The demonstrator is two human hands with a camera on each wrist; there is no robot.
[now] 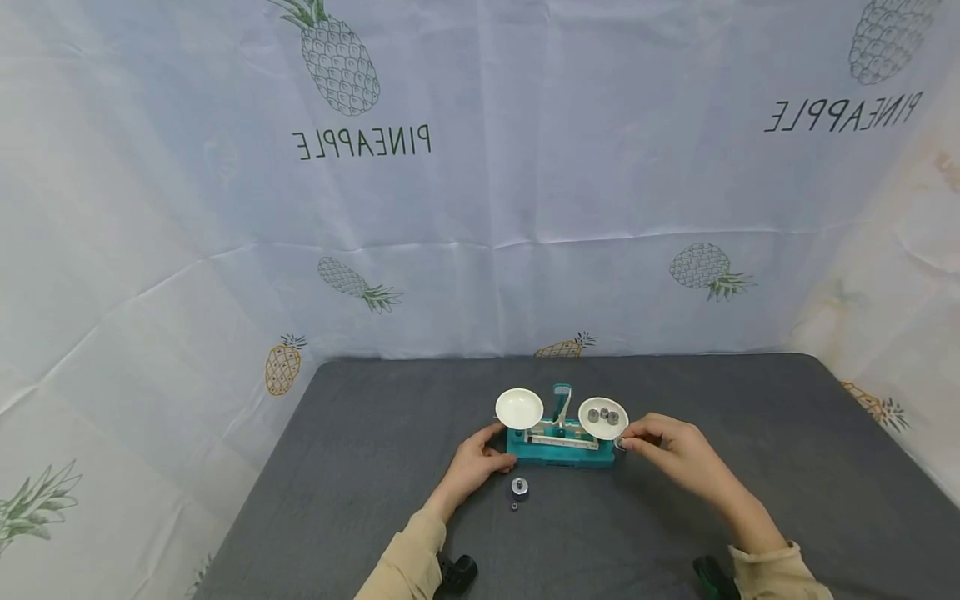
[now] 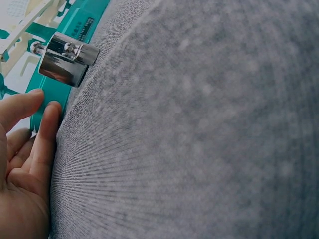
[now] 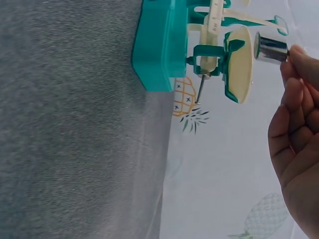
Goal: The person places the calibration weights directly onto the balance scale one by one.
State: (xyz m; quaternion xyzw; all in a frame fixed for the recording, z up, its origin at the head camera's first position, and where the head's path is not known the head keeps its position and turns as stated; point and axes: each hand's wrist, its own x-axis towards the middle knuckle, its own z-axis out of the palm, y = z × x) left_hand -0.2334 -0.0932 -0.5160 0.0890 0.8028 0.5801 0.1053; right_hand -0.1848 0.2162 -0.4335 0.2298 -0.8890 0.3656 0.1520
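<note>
A teal balance scale (image 1: 564, 452) with two white pans stands on the dark cloth. My left hand (image 1: 474, 463) grips the left end of its base, and in the left wrist view its fingers (image 2: 47, 124) touch the teal plastic. The left pan (image 1: 519, 409) holds nothing visible. On the right pan (image 1: 602, 431) sit three small metal weights (image 1: 604, 413). My right hand (image 1: 672, 450) pinches a shiny cylindrical weight (image 3: 270, 48) by its knob end. In the right wrist view that weight is just above the pan's face, apart from it.
In front of the scale, a larger metal weight (image 1: 520, 489) stands on the grey cloth-covered table (image 1: 360, 467), with a tiny weight (image 1: 514, 506) nearer to me. A white curtain with pineapple prints (image 1: 495, 183) hangs behind the table and along its sides.
</note>
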